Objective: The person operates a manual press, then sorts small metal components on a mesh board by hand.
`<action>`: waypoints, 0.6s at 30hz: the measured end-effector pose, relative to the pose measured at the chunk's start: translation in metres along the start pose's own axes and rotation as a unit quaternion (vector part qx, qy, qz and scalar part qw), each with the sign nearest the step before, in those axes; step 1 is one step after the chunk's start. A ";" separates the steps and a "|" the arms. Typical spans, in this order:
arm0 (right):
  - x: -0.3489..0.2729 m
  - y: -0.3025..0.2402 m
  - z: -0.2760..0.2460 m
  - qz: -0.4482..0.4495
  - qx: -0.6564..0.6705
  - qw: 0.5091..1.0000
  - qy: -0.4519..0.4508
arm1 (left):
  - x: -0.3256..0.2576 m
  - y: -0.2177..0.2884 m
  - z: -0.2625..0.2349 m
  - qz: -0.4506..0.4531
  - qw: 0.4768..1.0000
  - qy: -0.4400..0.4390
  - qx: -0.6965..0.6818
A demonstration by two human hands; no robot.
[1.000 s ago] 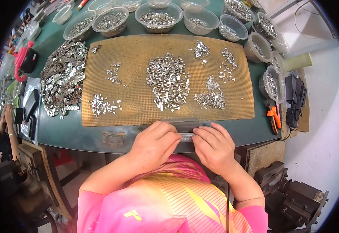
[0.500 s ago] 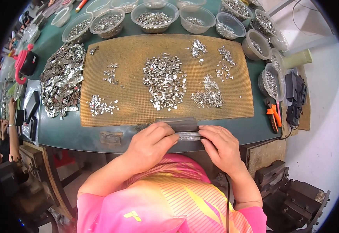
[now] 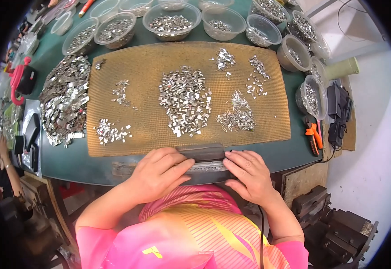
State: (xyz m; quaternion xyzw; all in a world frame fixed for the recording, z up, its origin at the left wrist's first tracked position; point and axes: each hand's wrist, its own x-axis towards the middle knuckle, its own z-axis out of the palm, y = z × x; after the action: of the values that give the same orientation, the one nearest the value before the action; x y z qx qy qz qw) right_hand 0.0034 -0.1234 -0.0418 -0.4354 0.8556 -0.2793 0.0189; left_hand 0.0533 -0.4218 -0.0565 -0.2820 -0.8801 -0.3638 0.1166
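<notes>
At the near edge of the table a narrow silver metal strip (image 3: 208,167) spans between my two hands, with a row of small pieces or notches along it. My left hand (image 3: 159,174) closes round its left end, fingers on the far side and thumb on the near side. At the right end, my right hand (image 3: 248,174) grips it the same way, the thumb lower and nearer my body. Just beyond the strip lies a dark grey block (image 3: 200,152), touched by fingertips of both hands. The strip's ends are hidden under my fingers.
A brown textured mat (image 3: 146,121) carries several piles of small silver metal pieces (image 3: 184,101). Left of it is a big heap of metal clips (image 3: 65,101). Clear plastic bowls (image 3: 171,27) line the back and right. Orange-handled pliers (image 3: 313,134) lie at right; another person's arm (image 3: 11,172) shows far left.
Both hands have spread slightly apart, the left one moving left, so more of the strip shows. The whole table edge sits a little lower in the picture.
</notes>
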 end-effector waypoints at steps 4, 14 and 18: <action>0.000 0.006 -0.003 0.053 0.060 0.997 -0.001 | 0.003 -0.015 -0.017 0.030 0.997 -0.055 0.048; 0.004 0.005 -0.015 0.125 0.080 0.988 -0.046 | 0.019 -0.028 -0.026 0.038 0.985 -0.171 0.003; -0.018 -0.002 -0.021 0.136 0.094 0.986 0.001 | 0.035 -0.021 -0.018 0.070 0.984 -0.163 -0.006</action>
State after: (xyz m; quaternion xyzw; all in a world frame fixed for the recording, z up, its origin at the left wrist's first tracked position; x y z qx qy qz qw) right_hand 0.0103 -0.1008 -0.0271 -0.3105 0.8768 -0.3542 0.0966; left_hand 0.0130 -0.4325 -0.0415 -0.3991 -0.8631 -0.3095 -0.0049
